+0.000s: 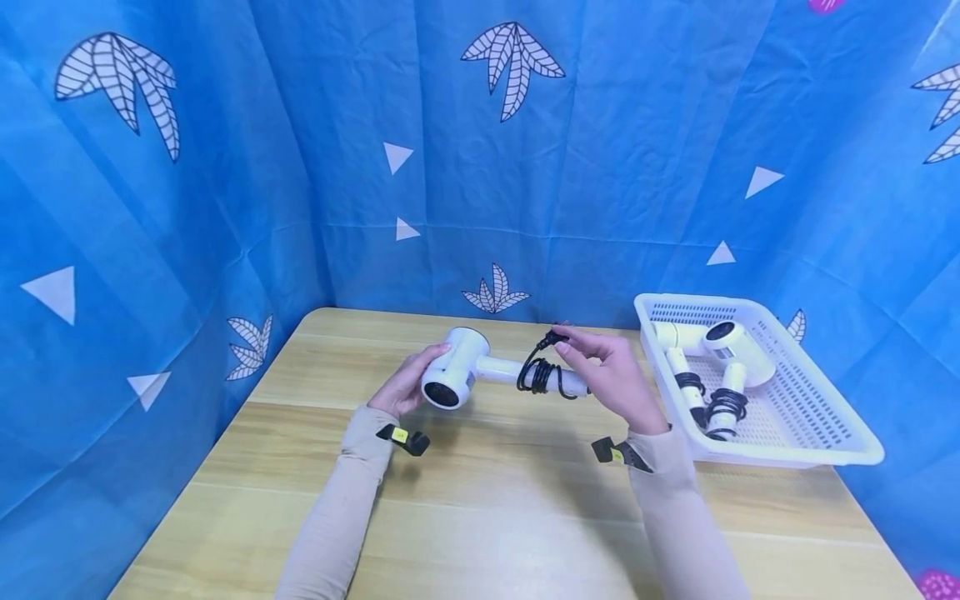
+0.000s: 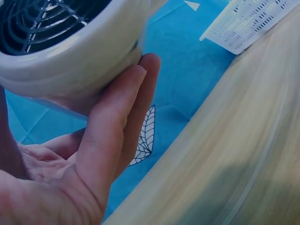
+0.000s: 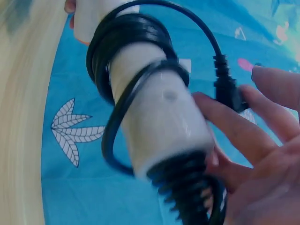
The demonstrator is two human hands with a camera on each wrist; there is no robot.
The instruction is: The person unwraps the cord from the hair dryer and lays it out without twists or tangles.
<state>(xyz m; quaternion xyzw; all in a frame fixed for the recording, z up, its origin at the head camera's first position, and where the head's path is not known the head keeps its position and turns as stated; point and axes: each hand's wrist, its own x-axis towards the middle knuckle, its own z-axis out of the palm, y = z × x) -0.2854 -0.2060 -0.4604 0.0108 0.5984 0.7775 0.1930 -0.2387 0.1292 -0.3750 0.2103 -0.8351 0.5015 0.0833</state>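
A white hair dryer is held above the wooden table, its barrel on the left and its handle toward the right. My left hand grips the barrel, fingers along its underside in the left wrist view, near the round grille. A black cord is wound several times round the handle. My right hand is at the handle's end, holding the black plug among its fingertips. In the right wrist view its lower fingers lie behind the handle, partly hidden.
A white perforated basket stands on the table at the right. Inside it lie more white hair dryers, with black cords wound round their handles. A blue patterned curtain surrounds the table's back and sides.
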